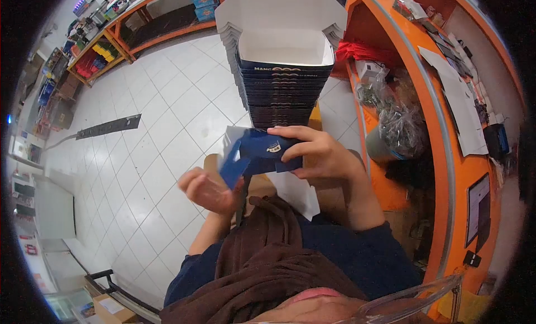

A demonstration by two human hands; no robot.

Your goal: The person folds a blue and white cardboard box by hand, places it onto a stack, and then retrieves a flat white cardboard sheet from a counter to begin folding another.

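Note:
A dark blue cardboard box blank (pixel 258 154) with a white inside and a small gold logo is half folded in front of my chest. My right hand (pixel 316 154) grips its right side, fingers curled over the top edge. My left hand (pixel 207 189) is under its lower left flap, blurred, palm turned up and touching the flap. Just beyond stands a tall stack of nested folded blue boxes (pixel 283 83), the top one open and white inside.
An orange counter (pixel 446 156) curves along the right, with papers, dark devices and clear bags of small parts (pixel 399 123) on its shelves. White tiled floor (pixel 162 112) spreads to the left. Orange shelving (pixel 111 36) with goods lines the far wall.

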